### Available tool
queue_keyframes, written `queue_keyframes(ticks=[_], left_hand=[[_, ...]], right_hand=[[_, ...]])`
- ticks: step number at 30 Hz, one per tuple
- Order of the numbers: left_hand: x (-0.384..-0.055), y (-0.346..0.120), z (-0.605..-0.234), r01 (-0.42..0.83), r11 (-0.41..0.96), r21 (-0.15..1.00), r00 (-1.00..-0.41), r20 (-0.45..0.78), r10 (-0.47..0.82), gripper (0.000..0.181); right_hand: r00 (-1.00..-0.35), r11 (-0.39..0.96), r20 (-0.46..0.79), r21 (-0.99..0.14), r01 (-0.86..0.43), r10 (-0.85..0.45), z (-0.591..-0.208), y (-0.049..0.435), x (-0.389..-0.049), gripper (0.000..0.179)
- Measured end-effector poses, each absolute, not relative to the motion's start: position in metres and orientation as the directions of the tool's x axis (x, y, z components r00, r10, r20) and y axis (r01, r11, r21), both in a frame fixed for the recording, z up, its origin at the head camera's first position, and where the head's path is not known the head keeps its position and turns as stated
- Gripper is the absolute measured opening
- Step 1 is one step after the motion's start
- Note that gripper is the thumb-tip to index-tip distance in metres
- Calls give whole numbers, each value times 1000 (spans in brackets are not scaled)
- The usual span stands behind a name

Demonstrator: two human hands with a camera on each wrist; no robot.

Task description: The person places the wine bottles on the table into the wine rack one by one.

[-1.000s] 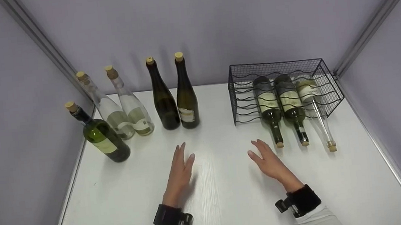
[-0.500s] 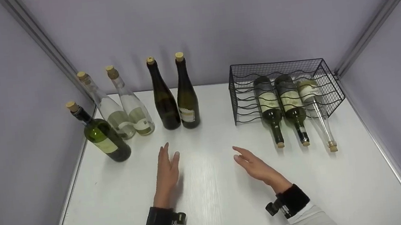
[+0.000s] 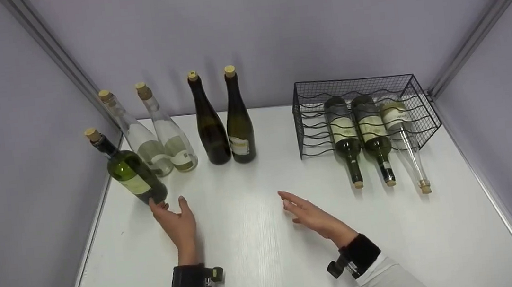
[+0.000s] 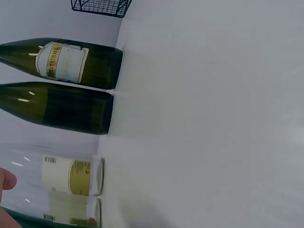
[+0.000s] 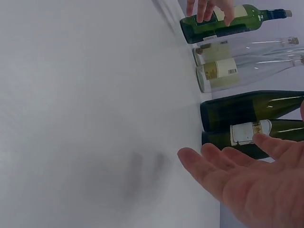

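My left hand (image 3: pixel 177 223) is at the lower part of a green wine bottle (image 3: pixel 133 173), which stands corked at the left. Its fingers are parted from the thumb; whether they touch the glass I cannot tell. In the right wrist view, that hand's fingers overlap the green bottle (image 5: pixel 223 23). My right hand (image 3: pixel 313 217) hovers over the middle of the white table with its fingers extended and holds nothing. Two clear corked bottles (image 3: pixel 147 148) (image 3: pixel 174 145) stand behind the green one. Two dark brown-green bottles (image 3: pixel 212 138) (image 3: pixel 240 133) stand upright right of those.
A black wire rack (image 3: pixel 311 130) stands at the back right of the white table (image 3: pixel 258 257). Three bottles lie in it, necks toward me: two dark green (image 3: pixel 345 139) (image 3: pixel 371 133) and one clear (image 3: pixel 405 142). Grey walls (image 3: pixel 263 28) enclose the table's back and sides.
My left hand has moved left to the green bottle. My right hand has shifted left across the table. The bottles and rack stay where they were.
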State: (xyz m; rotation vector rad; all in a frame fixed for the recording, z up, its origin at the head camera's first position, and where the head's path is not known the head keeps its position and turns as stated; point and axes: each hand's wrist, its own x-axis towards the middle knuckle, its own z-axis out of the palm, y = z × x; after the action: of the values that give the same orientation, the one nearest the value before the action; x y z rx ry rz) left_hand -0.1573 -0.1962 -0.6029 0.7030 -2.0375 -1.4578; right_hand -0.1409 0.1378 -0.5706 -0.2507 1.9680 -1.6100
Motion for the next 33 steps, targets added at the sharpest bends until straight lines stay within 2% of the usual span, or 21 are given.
queue_keyframes(ticks=[3,9,19,33], left_hand=[[-159,-206,-604,-100,294,950,-666,156,-730,77],[-163,-220,-606,-144,279,949,-624,132,-770,81],[-181,-242,-600,-157,209,965,-603,74,-794,91],[-200,-266,-589,-138,210,968,-625,80,-776,83]], right_hand=[[-805,241,-322,-943,228,-499,-571,134,-142,67],[-801,237,-336,-940,247,-496,-572,129,-147,67],[-794,228,-350,-936,269,-497,-575,124,-149,69],[-793,224,-366,-930,292,-487,-578,125,-151,69]])
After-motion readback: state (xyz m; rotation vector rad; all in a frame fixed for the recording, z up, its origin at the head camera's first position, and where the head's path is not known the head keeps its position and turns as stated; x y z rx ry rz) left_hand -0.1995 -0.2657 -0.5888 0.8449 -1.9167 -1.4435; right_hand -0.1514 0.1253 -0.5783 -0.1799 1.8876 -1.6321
